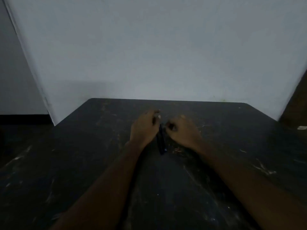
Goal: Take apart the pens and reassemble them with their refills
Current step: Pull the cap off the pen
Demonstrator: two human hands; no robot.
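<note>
Dark pens [161, 141] lie bunched together on the black table, pointing toward me, between my two hands. My left hand [144, 128] rests beside their far end with its fingers curled over them. My right hand [181, 130] sits just right of the pens, fingers bent inward near their far tips. The dim light and blur hide how many pens there are and whether either hand truly grips one.
The worn black table [83, 163] is scratched and runs back to a pale wall [149, 55]. A dark brown object [295, 105] stands at the right edge, with a small light item [301, 128] beside it.
</note>
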